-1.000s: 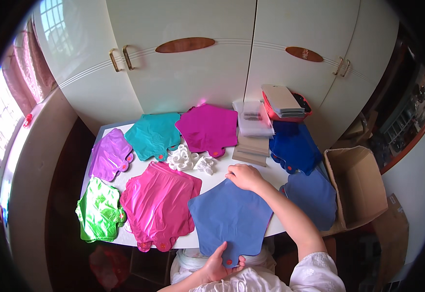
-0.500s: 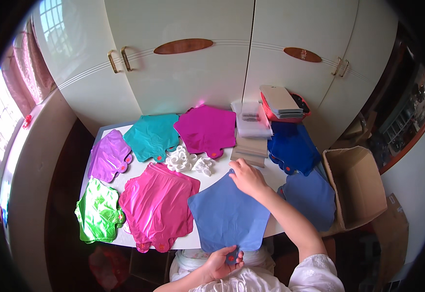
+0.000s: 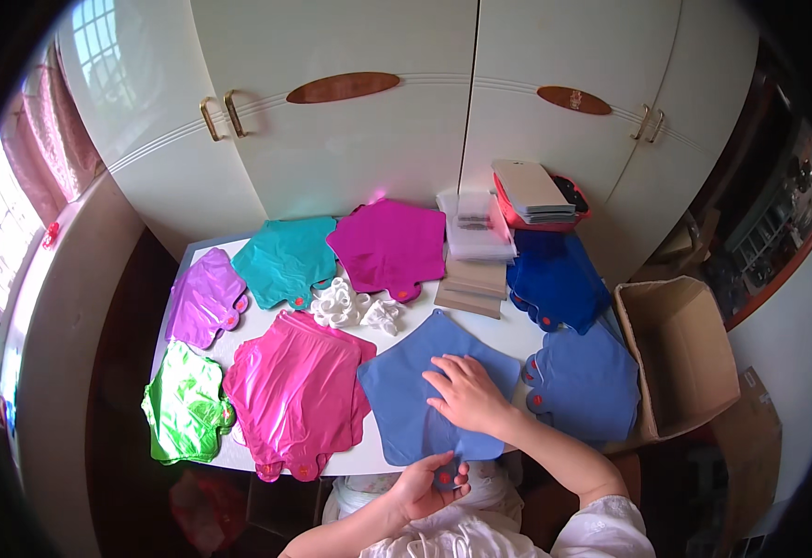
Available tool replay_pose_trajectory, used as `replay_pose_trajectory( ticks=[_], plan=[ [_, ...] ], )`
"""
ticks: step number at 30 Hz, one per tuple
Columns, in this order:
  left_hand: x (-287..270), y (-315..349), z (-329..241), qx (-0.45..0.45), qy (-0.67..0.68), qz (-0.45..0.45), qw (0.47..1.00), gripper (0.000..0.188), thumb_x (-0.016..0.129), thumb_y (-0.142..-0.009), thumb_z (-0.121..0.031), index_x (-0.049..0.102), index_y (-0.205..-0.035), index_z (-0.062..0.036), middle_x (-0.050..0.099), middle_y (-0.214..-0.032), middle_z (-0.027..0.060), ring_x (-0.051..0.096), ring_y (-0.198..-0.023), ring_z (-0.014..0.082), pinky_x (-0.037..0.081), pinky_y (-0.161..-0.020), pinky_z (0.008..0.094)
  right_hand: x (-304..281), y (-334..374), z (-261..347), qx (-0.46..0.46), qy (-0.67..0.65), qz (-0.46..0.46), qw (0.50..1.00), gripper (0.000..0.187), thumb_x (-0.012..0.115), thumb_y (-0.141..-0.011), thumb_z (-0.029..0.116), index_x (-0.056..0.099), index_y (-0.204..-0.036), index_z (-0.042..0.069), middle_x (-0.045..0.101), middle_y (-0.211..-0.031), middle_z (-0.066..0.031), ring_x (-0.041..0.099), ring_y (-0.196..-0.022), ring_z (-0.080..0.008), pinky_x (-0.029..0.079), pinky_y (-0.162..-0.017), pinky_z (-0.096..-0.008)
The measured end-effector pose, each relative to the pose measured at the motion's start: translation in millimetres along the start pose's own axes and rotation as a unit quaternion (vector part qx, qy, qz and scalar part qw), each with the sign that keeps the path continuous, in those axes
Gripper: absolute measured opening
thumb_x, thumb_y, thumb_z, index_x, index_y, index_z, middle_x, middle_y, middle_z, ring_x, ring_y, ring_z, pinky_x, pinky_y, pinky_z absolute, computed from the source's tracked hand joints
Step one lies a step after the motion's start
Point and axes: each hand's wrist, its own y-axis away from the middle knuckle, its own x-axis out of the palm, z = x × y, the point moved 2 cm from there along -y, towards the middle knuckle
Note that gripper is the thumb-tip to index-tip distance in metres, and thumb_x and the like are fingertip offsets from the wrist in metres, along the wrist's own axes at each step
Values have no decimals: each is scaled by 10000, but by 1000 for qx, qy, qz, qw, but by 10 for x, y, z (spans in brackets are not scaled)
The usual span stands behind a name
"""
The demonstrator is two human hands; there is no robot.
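Observation:
A flat, uninflated blue foil balloon (image 3: 397,386), roughly five-sided, lies at the table's front edge. Its tab with a red mark points toward me, and my left hand (image 3: 422,488) pinches it between thumb and fingers. Flat on the balloon's middle rests my right hand (image 3: 466,395), fingers spread and holding nothing. Close by on the left are pink foil balloons (image 3: 299,391), layered with tabs toward me. Right of my right arm sits a stack of similar blue balloons (image 3: 587,386), red-marked tabs facing left.
Purple (image 3: 203,296), teal (image 3: 285,260), magenta (image 3: 392,244), green (image 3: 183,405) and dark blue balloons (image 3: 559,284) cover the table. White ribbon coils (image 3: 336,304), clear plastic sleeves (image 3: 474,237), cardboard pieces (image 3: 471,286) and a red basket (image 3: 564,221) stand farther back. An open cardboard box (image 3: 680,358) is right.
My right hand has moved from the balloon's far corner down onto its middle, fingers spreading. My left hand keeps its pinch on the tab. Tabs of the right-hand blue stack now show.

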Motion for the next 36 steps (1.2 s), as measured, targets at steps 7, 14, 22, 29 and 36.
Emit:
replay_pose_trajectory(
  ticks=[7,14,22,29,36],
  plan=[
    [12,13,-110,17,-49,0,999,271,412,-968,-192,471,-1083,46,585,-1023,132,568,-901,232,466,-903,402,52,16,-61,4,3,-10,1000,437,593,-853,302,509,-1221,83,438,-1324,-169,411,-1232,-339,300,-1047,-495],
    [10,395,-436,107,-136,-76,982,354,442,-939,-101,414,-1260,47,547,-1174,159,530,-1147,300,421,-992,431,94,44,-77,-1,15,-25,1000,445,545,-870,334,499,-1248,104,431,-1350,-129,396,-1247,-324,265,-1070,-494],
    [100,391,-934,395,-618,-173,658,449,632,-842,-106,397,-1185,65,637,-993,186,658,-863,311,541,-727,384,88,34,-66,4,36,-9,999,459,528,-870,327,506,-1295,156,424,-1379,-77,357,-1256,-332,244,-1060,-547],
    [243,269,-1089,421,-743,-327,405,403,678,-778,-217,415,-969,20,615,-689,254,627,-649,432,513,-577,470,94,24,-54,-2,37,-8,999,445,531,-867,335,525,-1282,176,409,-1391,-74,341,-1254,-360,239,-1036,-608],
    [276,269,-1230,390,-760,-399,334,305,633,-804,-264,516,-812,18,604,-641,253,617,-622,437,500,-580,504,63,-63,-53,-13,60,32,998,482,573,-837,406,505,-1250,168,400,-1350,-79,314,-1248,-401,269,-962,-691]
  ],
)
